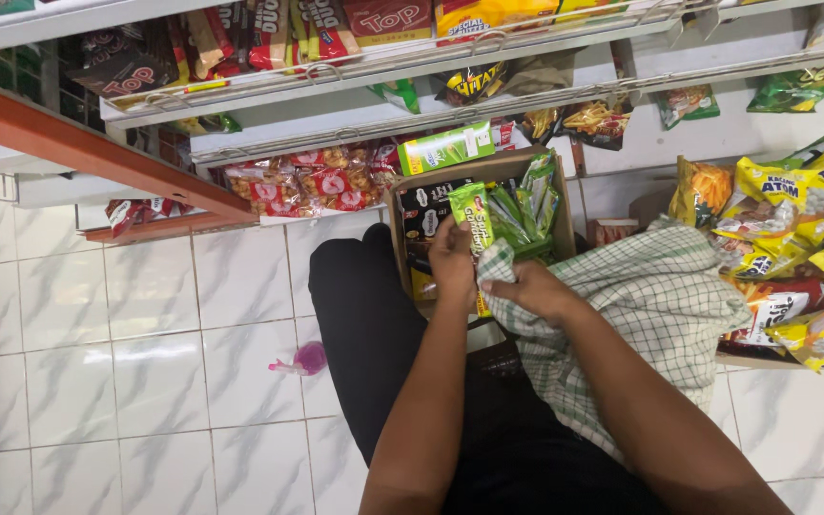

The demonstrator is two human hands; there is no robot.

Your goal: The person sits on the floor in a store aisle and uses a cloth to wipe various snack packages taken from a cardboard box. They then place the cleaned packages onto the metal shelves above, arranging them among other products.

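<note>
I am looking down at my own two hands over a cardboard box (517, 170) that rests on my lap. My left hand (452, 259) is closed around a green snack pack (472, 217), fingers wrapped on its lower end, and the pack stands up at the front of the box. My right hand (534, 289) is bunched tight on a green checked cloth (650, 305). The cloth touches the bottom of the pack and hangs over my right leg.

I think I am wiping the packs one by one. More green packs (526, 205) stand in the box just behind the one I hold, and dark packs (423, 215) lie on the box's left side. So most of the box looks like it is waiting, and I would say the job is somewhere in the middle, not close to the end.

The white shelves (336, 114) in front of me have snack bags, with gaps between them. A heap of yellow snack bags (793, 200) sits on my right. A small pink thing (305, 360) lies on the white floor tiles (126, 362).
</note>
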